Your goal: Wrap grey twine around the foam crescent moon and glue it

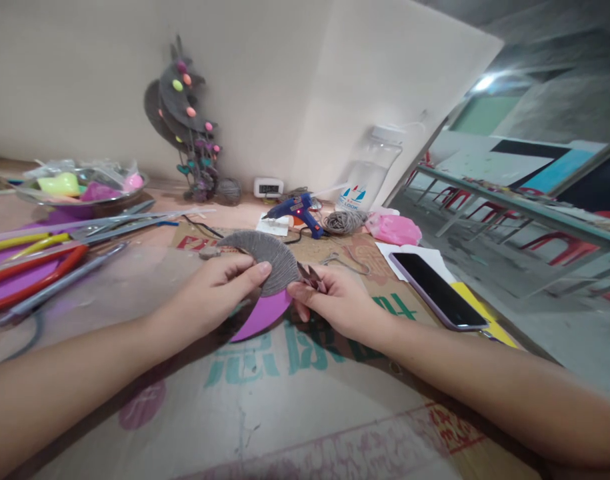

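Observation:
My left hand (225, 283) pinches a grey, yarn-wrapped crescent piece (269, 257), thumb on top and fingers under it. A purple foam shape (259, 317) lies just beneath. My right hand (329, 300) is closed round a small pair of thread snips (312, 277), whose blades sit at the right edge of the grey piece. Both hands hover low over a printed cardboard sheet (295, 373) covering the table.
A blue glue gun (297, 210), a coil of grey yarn (342, 222) and a pink bag (395, 229) lie behind. A phone (437, 290) rests to the right. Coloured strips (35, 267) and a bowl of foam pieces (79, 190) sit left. A grey crescent ornament (187, 123) stands by the wall.

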Demonstrator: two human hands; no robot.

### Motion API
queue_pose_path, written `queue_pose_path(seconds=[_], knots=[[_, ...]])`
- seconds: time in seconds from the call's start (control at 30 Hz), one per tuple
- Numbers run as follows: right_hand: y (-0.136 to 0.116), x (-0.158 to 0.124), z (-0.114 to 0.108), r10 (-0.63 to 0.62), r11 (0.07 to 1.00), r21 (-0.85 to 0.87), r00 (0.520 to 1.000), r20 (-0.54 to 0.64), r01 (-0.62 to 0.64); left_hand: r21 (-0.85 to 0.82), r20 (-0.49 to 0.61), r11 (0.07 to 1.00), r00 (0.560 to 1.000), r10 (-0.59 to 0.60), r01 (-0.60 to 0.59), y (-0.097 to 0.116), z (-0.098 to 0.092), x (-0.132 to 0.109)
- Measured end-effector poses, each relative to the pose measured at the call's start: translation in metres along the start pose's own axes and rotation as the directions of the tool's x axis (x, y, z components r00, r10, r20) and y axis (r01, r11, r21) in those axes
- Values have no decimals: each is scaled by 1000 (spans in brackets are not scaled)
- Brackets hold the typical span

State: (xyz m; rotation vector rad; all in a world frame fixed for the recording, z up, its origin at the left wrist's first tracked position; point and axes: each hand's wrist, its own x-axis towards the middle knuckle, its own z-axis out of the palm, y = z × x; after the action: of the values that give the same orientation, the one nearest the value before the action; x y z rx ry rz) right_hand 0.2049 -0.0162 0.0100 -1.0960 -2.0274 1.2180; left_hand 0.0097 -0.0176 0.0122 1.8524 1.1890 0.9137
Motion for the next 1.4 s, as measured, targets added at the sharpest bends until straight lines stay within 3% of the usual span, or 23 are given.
queue_pose_path(seconds=[0.2,0.3,0.37,0.47,0.6,0.77,0.87,1.0,1.2,1.4], knots=[[-3,-2,2,44,999,-6,999,-9,-44,39,-58,998,997,-51,54,3,0,1],[-2,-4,-1,-42,999,-5,981,-190,42,65,-81,997,996,-30,35,3,-1,0],[-2,-4,-6,-146,989,-37,923,-355,142,67,-88,997,996,-31,37,3,-1,0],[-2,-1,-12,-158,987,-48,886,-437,153,60,-100,997,994,-37,43,4,0,0],[0,4,-13,-27,1000,-11,937,-349,25,-10,-74,999,996,-44,44,2,2,1],[4,3,-9,-4,999,-35,975,-221,-4,24,21,1000,1000,-4,3,-3,2,-1],[6,1,-7,30,998,-44,985,-171,-38,53,24,998,999,24,-26,-4,1,-2],[7,2,-6,38,999,-16,985,-165,-41,37,17,998,999,50,-50,-3,2,-2],[3,2,-6,54,996,81,985,-164,-41,65,16,998,1000,-10,9,2,4,-2],[3,1,-5,12,999,-41,984,-180,-20,180,-21,982,998,-58,61,1,3,-2]])
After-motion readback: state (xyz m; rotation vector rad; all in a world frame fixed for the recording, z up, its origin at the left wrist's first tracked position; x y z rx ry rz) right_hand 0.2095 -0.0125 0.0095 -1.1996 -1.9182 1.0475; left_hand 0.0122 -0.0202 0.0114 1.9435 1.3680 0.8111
